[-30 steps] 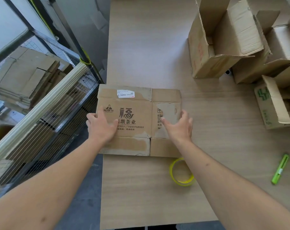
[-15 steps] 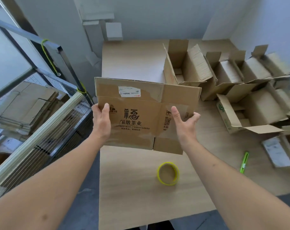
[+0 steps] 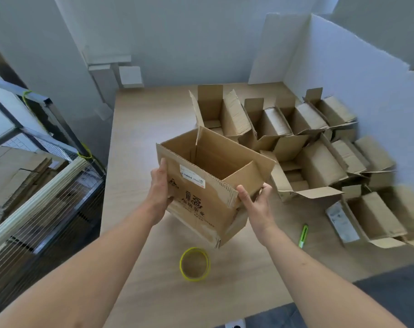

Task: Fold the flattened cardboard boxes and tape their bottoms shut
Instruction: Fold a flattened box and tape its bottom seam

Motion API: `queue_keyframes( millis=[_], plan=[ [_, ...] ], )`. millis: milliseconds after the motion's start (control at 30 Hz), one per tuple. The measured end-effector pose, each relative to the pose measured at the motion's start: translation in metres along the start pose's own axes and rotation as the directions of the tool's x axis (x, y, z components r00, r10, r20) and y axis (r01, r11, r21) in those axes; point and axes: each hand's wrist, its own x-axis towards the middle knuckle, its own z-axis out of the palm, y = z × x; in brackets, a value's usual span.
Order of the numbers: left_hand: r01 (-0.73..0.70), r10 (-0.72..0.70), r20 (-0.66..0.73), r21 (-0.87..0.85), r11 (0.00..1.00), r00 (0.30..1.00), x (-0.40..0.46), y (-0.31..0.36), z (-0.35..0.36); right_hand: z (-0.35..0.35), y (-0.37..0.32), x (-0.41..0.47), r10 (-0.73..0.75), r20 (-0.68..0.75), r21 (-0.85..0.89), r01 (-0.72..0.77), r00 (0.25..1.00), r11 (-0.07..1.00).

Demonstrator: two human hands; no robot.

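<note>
I hold a brown cardboard box (image 3: 208, 192) with dark printed characters and a white label above the wooden table (image 3: 139, 143). It is opened into a rectangular tube, tilted, its flaps standing up. My left hand (image 3: 159, 185) grips its left corner, thumb on the printed face. My right hand (image 3: 255, 200) holds the right corner, thumb on the front and fingers round the short side. A yellow-rimmed tape roll (image 3: 194, 263) lies flat on the table below the box.
Several folded open boxes (image 3: 314, 147) crowd the table's right half, up to the white wall. A green pen-like tool (image 3: 303, 235) lies right of my right arm. A wire cage (image 3: 42, 176) with stacked flat cardboard stands left of the table.
The flat box was lifted off the table and has now been spread open into a tube. My head has tipped up, showing more of the far boxes.
</note>
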Motion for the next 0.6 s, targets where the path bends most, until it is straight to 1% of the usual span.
queue_keyframes(
  millis=[133, 233, 300, 367, 433, 500, 600],
  plan=[
    [-0.065, 0.067, -0.044, 0.049, 0.997, 0.997, 0.004, -0.010, 0.027, -0.031, 0.017, 0.015, 0.005, 0.092, -0.101, 0.005, 0.996, 0.995],
    [-0.108, 0.122, -0.116, 0.120, 0.987, 0.986, 0.005, -0.015, 0.034, -0.047, 0.023, 0.025, 0.020, 0.143, -0.115, -0.004, 0.989, 0.993],
    [-0.175, 0.209, -0.174, 0.191, 0.966, 0.962, -0.002, -0.017, 0.036, -0.050, 0.020, 0.031, -0.001, 0.146, -0.136, 0.021, 0.989, 0.990],
    [-0.239, 0.289, -0.201, 0.241, 0.941, 0.936, -0.006, -0.020, 0.035, -0.051, 0.018, 0.039, -0.003, 0.157, -0.171, 0.030, 0.988, 0.985],
    [-0.271, 0.319, -0.162, 0.264, 0.926, 0.934, -0.011, -0.022, 0.034, -0.051, 0.018, 0.044, 0.027, 0.190, -0.191, 0.010, 0.981, 0.982],
    [-0.268, 0.313, -0.091, 0.334, 0.904, 0.945, -0.014, -0.025, 0.031, -0.050, 0.016, 0.045, 0.071, 0.205, -0.228, -0.023, 0.976, 0.973],
    [-0.282, 0.317, -0.017, 0.415, 0.865, 0.948, -0.014, -0.031, 0.019, -0.050, 0.016, 0.045, 0.063, 0.178, -0.270, -0.013, 0.982, 0.963]
  ],
)
